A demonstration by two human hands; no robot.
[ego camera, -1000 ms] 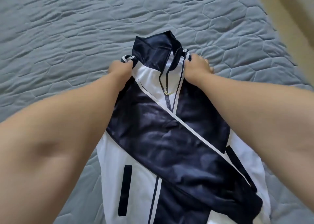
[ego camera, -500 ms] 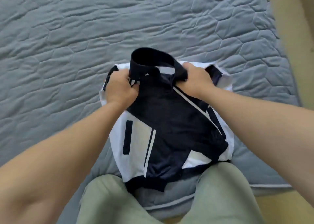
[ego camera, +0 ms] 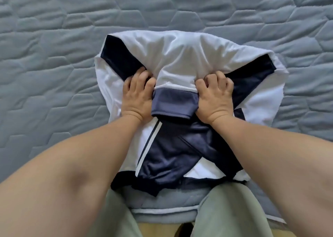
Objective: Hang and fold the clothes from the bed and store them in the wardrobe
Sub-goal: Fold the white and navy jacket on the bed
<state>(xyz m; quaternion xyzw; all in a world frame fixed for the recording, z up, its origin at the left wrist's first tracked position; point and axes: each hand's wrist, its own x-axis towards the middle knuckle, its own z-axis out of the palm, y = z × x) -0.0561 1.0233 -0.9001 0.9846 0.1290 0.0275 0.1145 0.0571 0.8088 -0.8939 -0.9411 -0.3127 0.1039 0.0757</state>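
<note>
- Jacket (ego camera: 182,56) lies folded on the bed (ego camera: 54,56), near its edge.
- Left hand (ego camera: 137,94) grips the jacket beside the collar (ego camera: 173,104).
- Right hand (ego camera: 215,97) clamps the collar's other side.

Navy-and-white track jacket (ego camera: 180,56), folded over on itself: far half shows a white panel, bunched and wrinkled, with navy stripes at left and right; a navy band sits across the centre. Lies on the grey-blue quilted bed (ego camera: 54,74), with its navy hem at the bed's near edge.
</note>
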